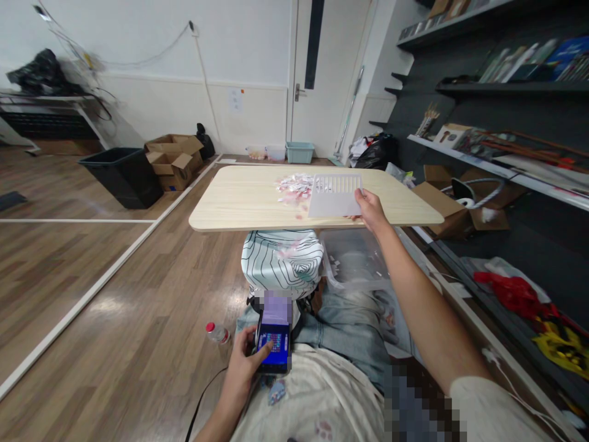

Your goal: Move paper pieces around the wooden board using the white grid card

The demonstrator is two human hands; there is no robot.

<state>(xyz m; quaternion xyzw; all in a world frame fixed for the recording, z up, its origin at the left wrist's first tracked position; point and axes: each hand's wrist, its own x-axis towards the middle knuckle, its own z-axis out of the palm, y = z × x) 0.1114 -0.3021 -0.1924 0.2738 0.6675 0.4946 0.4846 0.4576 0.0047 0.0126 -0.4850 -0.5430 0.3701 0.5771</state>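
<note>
My right hand (370, 210) grips the right edge of a thin white plastic panel (334, 204) with a row of slots along its far side. The panel is held over the light wooden table (239, 199). Behind and left of it lies a heap of small white and pinkish pieces (294, 186); the panel hides part of this heap. Low in front of my body, my left hand (246, 356) is closed round a smartphone (275, 344), its thumb over the lit blue screen. Colourful small shapes show on that screen.
A patterned stool (281, 258) and a clear plastic bin (352, 261) stand at the table's near side. A red-capped bottle (218, 333) is on the floor at left. Shelves (510, 169) line the right. A black bin (124, 178) and cardboard boxes (172, 161) stand further left.
</note>
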